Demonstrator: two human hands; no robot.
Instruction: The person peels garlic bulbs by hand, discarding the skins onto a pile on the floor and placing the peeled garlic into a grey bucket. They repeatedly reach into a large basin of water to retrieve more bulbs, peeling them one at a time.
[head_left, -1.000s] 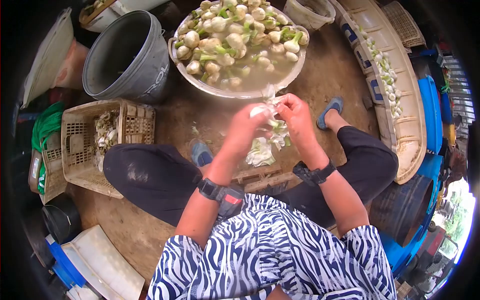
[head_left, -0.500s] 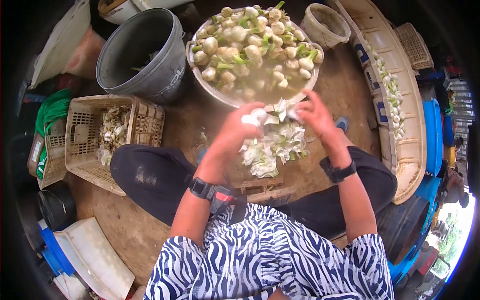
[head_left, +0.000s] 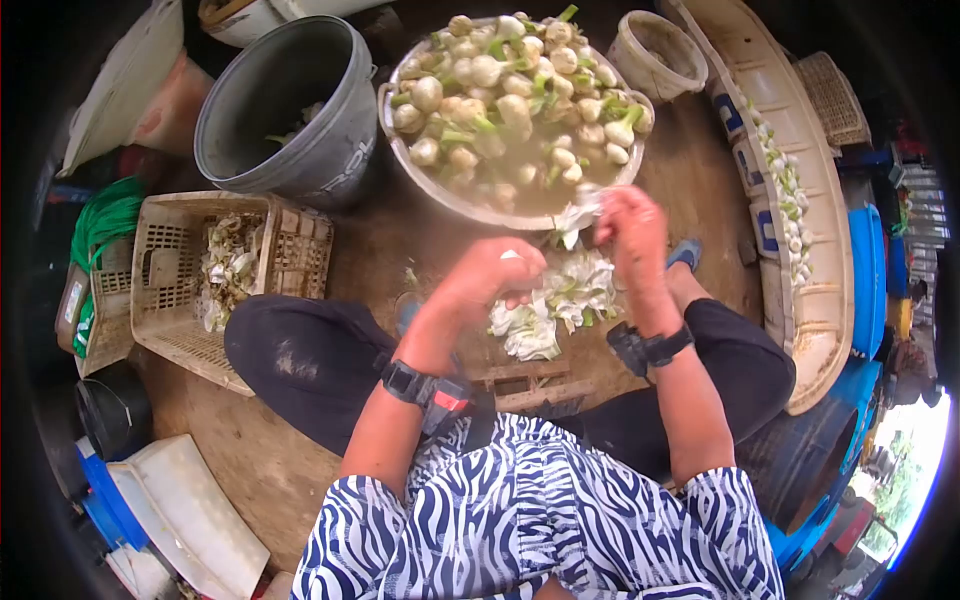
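Mid-batch: left hand clenched round a bulb, right hand pinching peel; basin full, scraps piled.

Person seen from above, wearing a short-sleeved top in a dark blue and white zebra-stripe print that covers the torso and ends above the elbows. Below the top, black trousers cover both legs; a pale smudge marks the left thigh. The left hand and right hand are bare. Just beyond the top's sleeves, each wrist carries a black strap: the left band bears a black box with a red patch, the right band a black buckle. A blue slipper shows beyond the right knee.
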